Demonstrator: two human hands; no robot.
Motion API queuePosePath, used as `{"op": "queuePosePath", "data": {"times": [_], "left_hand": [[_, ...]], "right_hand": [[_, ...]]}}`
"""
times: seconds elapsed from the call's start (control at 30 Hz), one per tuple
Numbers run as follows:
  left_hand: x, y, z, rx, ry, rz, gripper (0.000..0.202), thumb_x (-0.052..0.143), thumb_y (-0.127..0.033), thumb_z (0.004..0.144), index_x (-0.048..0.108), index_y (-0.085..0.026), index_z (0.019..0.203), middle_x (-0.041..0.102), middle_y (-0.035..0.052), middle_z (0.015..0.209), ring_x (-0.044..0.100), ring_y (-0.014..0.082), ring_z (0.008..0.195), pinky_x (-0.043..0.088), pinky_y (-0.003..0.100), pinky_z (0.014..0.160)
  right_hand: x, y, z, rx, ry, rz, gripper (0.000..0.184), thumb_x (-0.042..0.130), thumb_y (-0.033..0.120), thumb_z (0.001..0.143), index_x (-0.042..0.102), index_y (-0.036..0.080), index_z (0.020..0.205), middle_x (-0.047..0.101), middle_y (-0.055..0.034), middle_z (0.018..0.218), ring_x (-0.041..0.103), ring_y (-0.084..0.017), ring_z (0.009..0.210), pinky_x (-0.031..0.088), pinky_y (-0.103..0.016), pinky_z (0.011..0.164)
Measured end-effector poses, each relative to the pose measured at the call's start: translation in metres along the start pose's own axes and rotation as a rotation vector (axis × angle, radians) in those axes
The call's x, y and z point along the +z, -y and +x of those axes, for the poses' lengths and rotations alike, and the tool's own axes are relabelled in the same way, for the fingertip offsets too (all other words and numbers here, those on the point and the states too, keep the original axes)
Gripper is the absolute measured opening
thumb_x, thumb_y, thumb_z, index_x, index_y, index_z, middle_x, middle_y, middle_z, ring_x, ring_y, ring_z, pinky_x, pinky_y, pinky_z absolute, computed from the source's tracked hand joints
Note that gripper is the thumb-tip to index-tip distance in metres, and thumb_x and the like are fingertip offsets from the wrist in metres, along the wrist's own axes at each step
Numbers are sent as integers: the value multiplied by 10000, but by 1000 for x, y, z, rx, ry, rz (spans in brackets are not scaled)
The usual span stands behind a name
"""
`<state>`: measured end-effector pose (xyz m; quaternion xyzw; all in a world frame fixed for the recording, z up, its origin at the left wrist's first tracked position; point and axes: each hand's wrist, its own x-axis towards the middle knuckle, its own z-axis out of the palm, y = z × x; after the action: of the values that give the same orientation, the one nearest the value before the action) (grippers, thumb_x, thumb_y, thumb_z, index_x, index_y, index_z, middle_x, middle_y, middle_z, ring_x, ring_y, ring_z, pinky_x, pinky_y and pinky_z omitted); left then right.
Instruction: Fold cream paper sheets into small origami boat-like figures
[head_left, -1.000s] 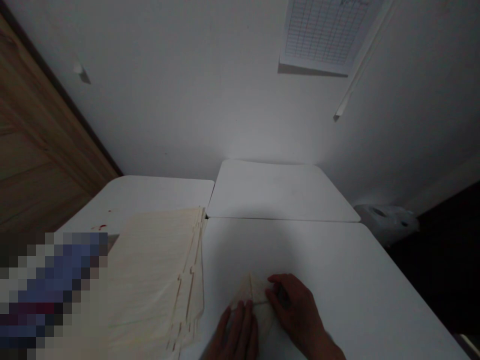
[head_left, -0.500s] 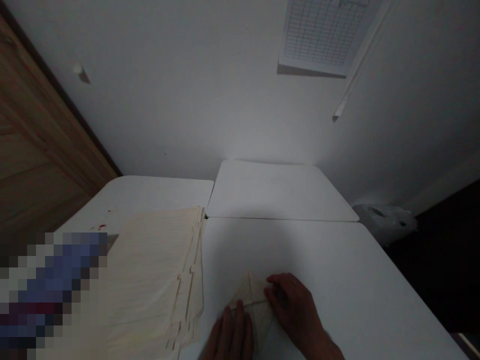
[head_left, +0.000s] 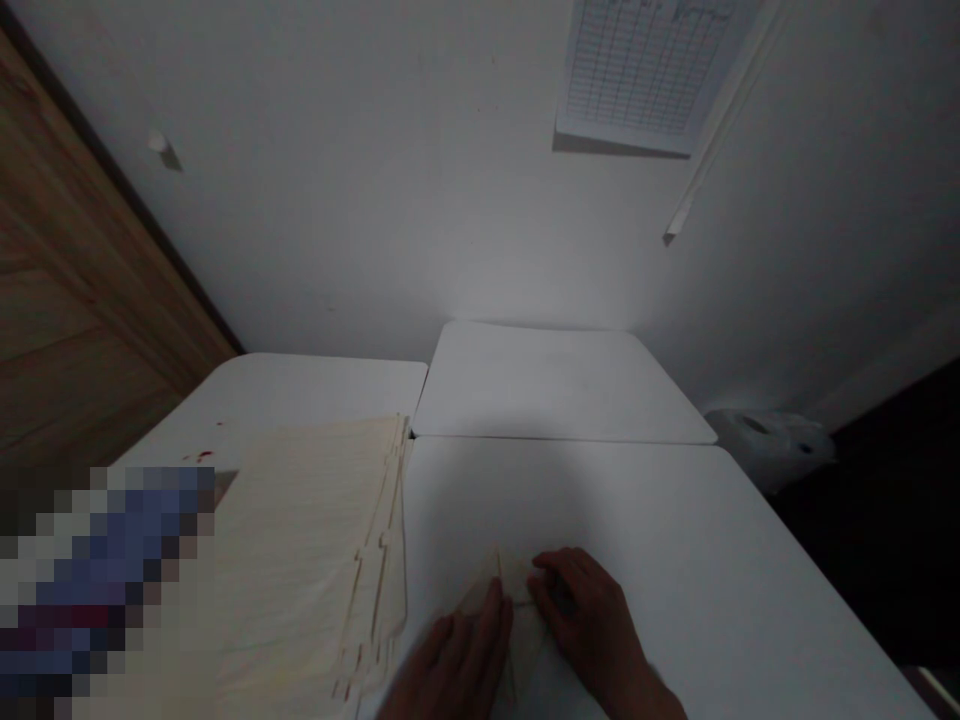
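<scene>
Folded cream paper [head_left: 521, 635], creased into a rough diamond, lies on the white counter [head_left: 645, 530], just beside a stack of manila folders [head_left: 307, 570]. Left hand [head_left: 454, 670] rests open across its lower edge; right hand [head_left: 589, 615] curls, fingertips on its right side, grip unclear.

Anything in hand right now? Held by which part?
A pale cream folded sheet, probably paper, lies on the white table. The left hand presses its lower left side, the right hand its right edge. No clear grip or lift visible.
</scene>
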<state>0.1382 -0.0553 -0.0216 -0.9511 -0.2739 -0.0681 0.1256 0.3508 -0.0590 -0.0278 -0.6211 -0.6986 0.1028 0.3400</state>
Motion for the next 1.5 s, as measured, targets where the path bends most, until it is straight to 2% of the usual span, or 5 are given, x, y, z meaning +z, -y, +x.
{"op": "queuePosePath", "data": {"times": [0.17,0.47,0.67,0.97,1.5], "left_hand": [[-13,9,10,11,114,-122,529,411,-21,822,459,-127,1338,435,118,1419,568,205,1044,464,336,863],[-6,9,10,2,44,-149,492,433,-50,835,482,-126,1318,441,124,1414,521,210,1153,451,310,885],[-1,9,8,-15,67,-152,545,414,-38,819,441,-150,1352,420,108,1431,540,194,1121,447,315,901],[0,11,5,-16,-79,-134,449,424,-112,872,493,-167,1313,477,93,1392,540,186,1122,446,276,884],[-5,12,8,-37,23,-186,525,444,-80,801,477,-178,1316,476,83,1393,560,210,1072,456,354,875]], "right_hand": [[0,-1,-1,1,-9,-7,121,521,263,899,618,209,945,645,-39,803,616,-178,733,503,-293,666],[-11,-10,-6,39,-25,-59,168,517,324,905,622,210,971,646,-36,784,621,-172,698,518,-292,659],[-17,-11,-12,-20,-56,-56,156,467,239,923,620,215,899,625,-51,807,600,-178,739,505,-305,679],[-10,18,-19,-245,223,-239,304,546,139,833,589,241,1116,619,-51,827,567,-203,758,492,-327,687],[-6,19,-21,-210,187,-331,241,552,175,847,611,265,1063,615,-49,819,571,-206,759,483,-327,695]]}}
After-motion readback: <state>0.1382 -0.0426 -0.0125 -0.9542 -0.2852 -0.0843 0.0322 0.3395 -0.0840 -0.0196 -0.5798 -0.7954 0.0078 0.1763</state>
